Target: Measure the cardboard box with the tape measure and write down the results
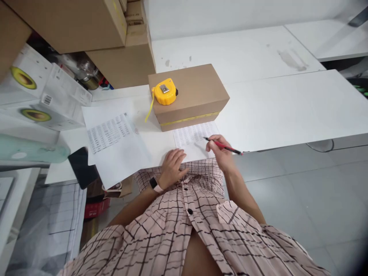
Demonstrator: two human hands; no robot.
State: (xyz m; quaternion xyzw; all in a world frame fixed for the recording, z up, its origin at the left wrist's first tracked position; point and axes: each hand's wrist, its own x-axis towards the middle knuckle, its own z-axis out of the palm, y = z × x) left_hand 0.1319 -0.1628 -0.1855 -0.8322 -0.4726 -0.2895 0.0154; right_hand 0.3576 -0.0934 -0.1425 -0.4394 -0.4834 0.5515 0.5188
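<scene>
My right hand [220, 151] is closed round a red pen [225, 146], whose tip rests on a printed sheet [194, 134] at the table's near edge. My left hand [172, 166] lies flat with its fingers spread on the same sheet, a watch on its wrist. Just beyond the sheet stands a small brown cardboard box [191, 96] with a yellow tape measure [164, 92] on top; its yellow tape runs along the box's front.
A second printed sheet [112, 142] lies to the left, beside a black phone [82, 166] at the edge of the white table [287, 107]. White avocado-print boxes [43, 92] and large cardboard boxes [120, 46] stack at the back left.
</scene>
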